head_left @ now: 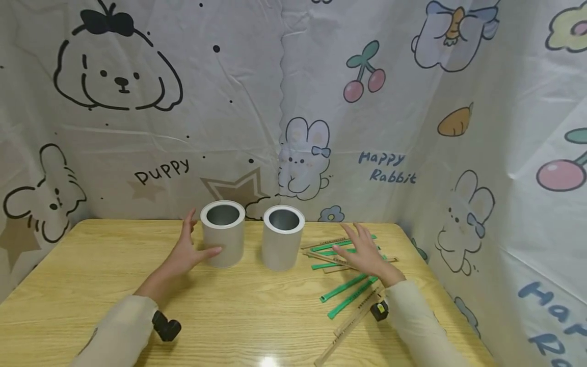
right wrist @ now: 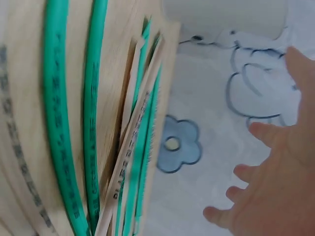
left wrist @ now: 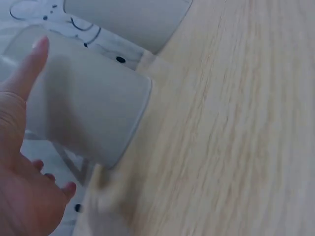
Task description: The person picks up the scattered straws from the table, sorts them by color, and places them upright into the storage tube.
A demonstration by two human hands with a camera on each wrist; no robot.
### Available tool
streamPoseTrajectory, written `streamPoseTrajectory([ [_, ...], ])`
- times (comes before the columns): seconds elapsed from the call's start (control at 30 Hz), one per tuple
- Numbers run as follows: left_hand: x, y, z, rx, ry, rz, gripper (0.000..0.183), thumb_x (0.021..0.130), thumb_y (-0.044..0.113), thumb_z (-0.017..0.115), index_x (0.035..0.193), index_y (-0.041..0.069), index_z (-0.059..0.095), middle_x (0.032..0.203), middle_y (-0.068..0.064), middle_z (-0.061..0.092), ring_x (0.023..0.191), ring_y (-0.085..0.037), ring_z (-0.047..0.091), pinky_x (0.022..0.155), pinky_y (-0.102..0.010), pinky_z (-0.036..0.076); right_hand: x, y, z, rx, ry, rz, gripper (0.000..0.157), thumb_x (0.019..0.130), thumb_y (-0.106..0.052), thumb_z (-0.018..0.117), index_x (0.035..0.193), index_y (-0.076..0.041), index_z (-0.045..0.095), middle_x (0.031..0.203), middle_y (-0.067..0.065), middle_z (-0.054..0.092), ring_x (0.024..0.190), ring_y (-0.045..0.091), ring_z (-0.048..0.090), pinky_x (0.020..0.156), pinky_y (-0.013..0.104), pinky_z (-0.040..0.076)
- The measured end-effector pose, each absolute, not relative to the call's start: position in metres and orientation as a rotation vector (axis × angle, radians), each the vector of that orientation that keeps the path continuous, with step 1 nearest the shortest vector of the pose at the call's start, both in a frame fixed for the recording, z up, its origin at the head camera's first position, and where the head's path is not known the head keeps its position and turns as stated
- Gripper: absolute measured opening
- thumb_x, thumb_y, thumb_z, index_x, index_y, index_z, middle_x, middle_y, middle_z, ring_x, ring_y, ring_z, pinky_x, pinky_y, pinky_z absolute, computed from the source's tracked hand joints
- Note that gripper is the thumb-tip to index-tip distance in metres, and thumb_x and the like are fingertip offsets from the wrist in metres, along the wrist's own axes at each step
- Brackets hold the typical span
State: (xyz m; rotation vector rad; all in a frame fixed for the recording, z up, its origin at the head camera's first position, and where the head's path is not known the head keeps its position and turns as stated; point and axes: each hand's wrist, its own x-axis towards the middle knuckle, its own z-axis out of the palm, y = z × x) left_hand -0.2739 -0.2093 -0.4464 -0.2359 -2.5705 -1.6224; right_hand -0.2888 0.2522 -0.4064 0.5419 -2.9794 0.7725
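On the yellowish wooden table [head_left: 91, 265], two plain grey cylinders stand upright near the back edge, just beside each other with a small gap between them, both open at the top. The person's left hand [head_left: 187, 253] is spread wide next to the left cylinder [head_left: 222, 233], fingers straight, the thumb reaching toward its lower wall and the other fingers up along its left side; from the head view I cannot tell whether skin actually meets metal, and the left wrist view shows the palm and a fingertip close to the cylinder's side without closing round it. The right cylinder [head_left: 283, 237] stands alone, touched by nothing. To its right lies a loose scatter of green strips [head_left: 341, 288] and wooden strips [head_left: 353, 318], some crossing one another, some printed with small markings like rulers. The right hand [head_left: 366, 253] hangs over the upper part of that scatter, fingers straight and fanned, holding nothing; the right wrist view shows the fingers apart and clear of the strips. Both arms wear pale cream sleeves [head_left: 415, 318]. Behind the table hangs a white cartoon-printed cloth [head_left: 293, 102] with puppies, rabbits and cherries.
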Motion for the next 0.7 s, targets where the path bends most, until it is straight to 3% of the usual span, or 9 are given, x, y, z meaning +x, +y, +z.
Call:
streamPoseTrajectory([
  [0.13, -0.284, -0.207, -0.453, -0.246, -2.524, -1.712, 0.131, 0.08, 0.02, 0.086, 0.161, 0.022, -0.017, 0.168, -0.028, 0.002, 0.154, -0.052, 0.004, 0.116, -0.077, 0.015, -0.311, 0.251, -0.406, 0.578, -3.002, 0.833, 0.074, 0.104, -0.053, 0.044, 0.158, -0.006, 0.03, 0.164, 0.034, 0.013, 0.149, 0.06, 0.006, 0.11, 0.084, 0.012],
  [0.27, -0.292, -0.201, -0.458, -0.288, -2.469, -1.765, 0.126, 0.079, 0.015, 0.086, 0.162, 0.023, -0.009, 0.167, -0.025, 0.012, 0.155, -0.047, 0.01, 0.119, -0.074, 0.013, -0.33, 0.253, -0.412, 0.557, -3.083, 0.851, 0.072, 0.104, -0.055, 0.04, 0.158, -0.006, 0.032, 0.163, 0.032, 0.019, 0.149, 0.059, 0.011, 0.113, 0.08, 0.015],
  [0.5, -0.3, -0.19, -0.461, -0.323, -2.382, -1.829, 0.118, 0.077, 0.008, 0.086, 0.161, 0.015, 0.004, 0.157, -0.023, 0.03, 0.143, -0.042, 0.034, 0.12, -0.061, 0.024, -0.347, 0.252, -0.421, 0.485, -3.16, 0.882, 0.072, 0.104, -0.056, 0.039, 0.157, -0.007, 0.034, 0.163, 0.027, 0.027, 0.15, 0.052, 0.021, 0.116, 0.075, 0.018],
  [0.7, -0.302, -0.187, -0.464, -0.306, -2.366, -1.869, 0.108, 0.078, 0.006, 0.084, 0.159, 0.012, 0.013, 0.152, -0.022, 0.038, 0.14, -0.039, 0.039, 0.119, -0.057, 0.026, -0.355, 0.247, -0.423, 0.441, -3.169, 0.919, 0.072, 0.104, -0.056, 0.041, 0.156, -0.005, 0.036, 0.162, 0.025, 0.031, 0.149, 0.051, 0.026, 0.117, 0.073, 0.023],
])
